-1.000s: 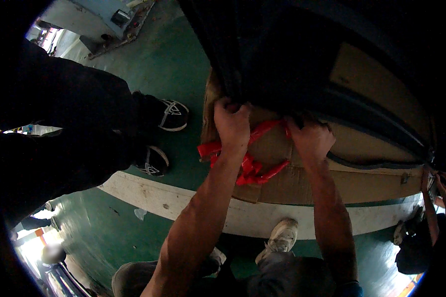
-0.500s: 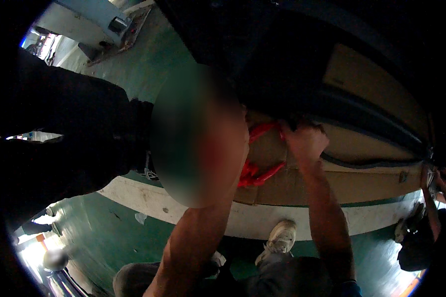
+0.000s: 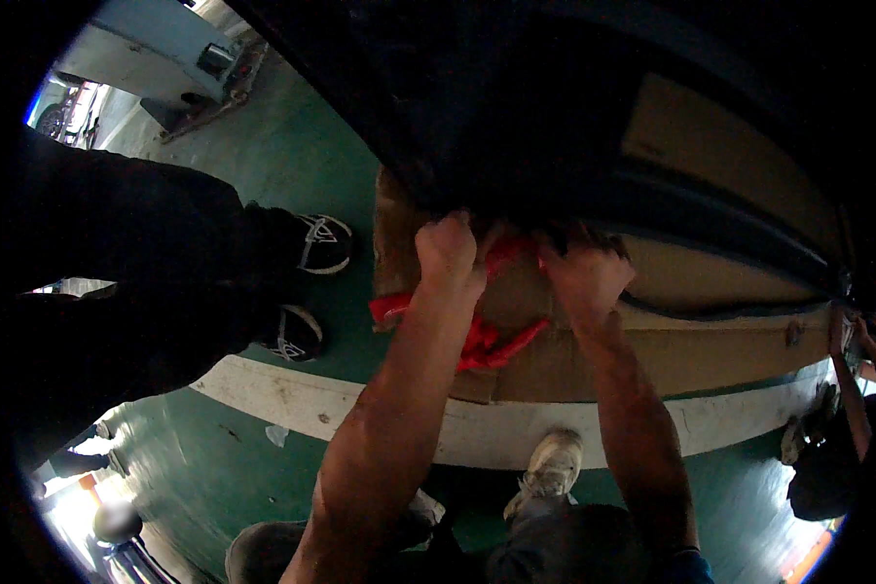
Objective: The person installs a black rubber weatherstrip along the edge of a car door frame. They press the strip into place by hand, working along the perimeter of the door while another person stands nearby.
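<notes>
A large dark panel, curved and glossy along one ridge, stands over a flattened cardboard sheet. At its lower edge my left hand is closed, its fingertips lost in the shadow. My right hand is curled a little to the right at the same edge. What either hand grips is too dark to make out. A thin black strip curves away rightward from beside my right hand. Red pieces, with long handle-like ends, lie on the cardboard below and between my hands; another red end shows left of my left forearm.
At the left stands a person in dark trousers and dark shoes. Another person's arm reaches in at the far right. A white line crosses the green floor. A grey machine base stands at the far left.
My left hand has moved up to the panel's lower edge beside my right hand. The view has shifted slightly, and the red pieces lie about where they were.
</notes>
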Demonstrator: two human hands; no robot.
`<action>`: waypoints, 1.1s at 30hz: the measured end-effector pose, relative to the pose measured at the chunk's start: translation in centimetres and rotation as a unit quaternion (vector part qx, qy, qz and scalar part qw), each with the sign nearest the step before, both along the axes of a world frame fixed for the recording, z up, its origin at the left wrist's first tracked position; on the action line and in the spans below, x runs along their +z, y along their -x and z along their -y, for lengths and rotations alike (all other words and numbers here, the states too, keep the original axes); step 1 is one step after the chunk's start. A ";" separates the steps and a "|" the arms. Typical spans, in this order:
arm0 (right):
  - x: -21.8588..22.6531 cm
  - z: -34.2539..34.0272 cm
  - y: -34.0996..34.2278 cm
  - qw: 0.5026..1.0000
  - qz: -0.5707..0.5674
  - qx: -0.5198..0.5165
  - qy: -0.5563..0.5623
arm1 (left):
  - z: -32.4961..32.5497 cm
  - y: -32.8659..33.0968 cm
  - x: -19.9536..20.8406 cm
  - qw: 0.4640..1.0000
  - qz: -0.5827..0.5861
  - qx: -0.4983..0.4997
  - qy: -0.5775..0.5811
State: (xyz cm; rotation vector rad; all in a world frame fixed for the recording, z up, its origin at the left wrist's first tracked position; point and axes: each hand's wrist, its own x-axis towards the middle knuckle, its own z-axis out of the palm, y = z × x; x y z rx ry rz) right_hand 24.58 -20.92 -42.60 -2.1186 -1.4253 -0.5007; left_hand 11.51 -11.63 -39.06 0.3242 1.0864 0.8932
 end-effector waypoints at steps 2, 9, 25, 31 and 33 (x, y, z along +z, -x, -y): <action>0.5 0.0 0.0 1.000 0.001 -0.005 0.011 | -0.1 0.0 -0.1 1.000 0.017 0.010 0.022; 1.4 0.0 0.1 0.999 0.007 -0.035 0.023 | 0.0 0.1 0.5 0.996 0.082 0.016 0.042; 1.5 0.3 0.2 0.998 -0.042 -0.008 0.040 | 1.4 5.9 1.1 0.550 -0.600 -0.236 -0.531; 1.1 0.4 0.0 0.998 -0.030 -0.008 0.056 | -2.1 3.9 1.7 0.287 -0.642 -0.332 -0.629; 0.2 0.3 -0.3 0.999 -0.024 0.006 0.033 | -2.9 3.5 1.3 0.253 -0.647 -0.360 -0.623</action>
